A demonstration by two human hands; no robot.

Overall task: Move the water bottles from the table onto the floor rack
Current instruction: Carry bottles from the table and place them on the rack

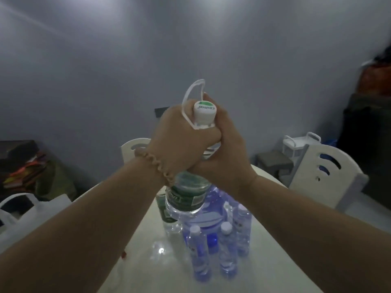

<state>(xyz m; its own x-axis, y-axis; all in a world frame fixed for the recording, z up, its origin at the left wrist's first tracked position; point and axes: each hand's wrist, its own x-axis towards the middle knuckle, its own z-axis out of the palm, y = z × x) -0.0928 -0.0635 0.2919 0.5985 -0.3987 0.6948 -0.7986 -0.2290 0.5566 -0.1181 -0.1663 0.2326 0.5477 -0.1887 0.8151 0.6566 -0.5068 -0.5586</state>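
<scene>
A large clear water bottle (186, 197) with a green label, white cap and white carry loop hangs in the air above the white table (148, 261). My left hand (179, 138) and my right hand (224, 149) are both wrapped around its neck, pressed together. Below it on the table stand several small clear bottles with white caps (198, 252), a big blue-tinted bottle (211, 218) behind them, and another green-labelled bottle (167, 216) to the left. The floor rack is not clearly in view.
Two white chairs stand at the table, one at the far side (133, 149) and one at the right (325, 174). A white bag (36, 214) sits at the left. A small white stand (300, 144) and dark clutter line the right wall.
</scene>
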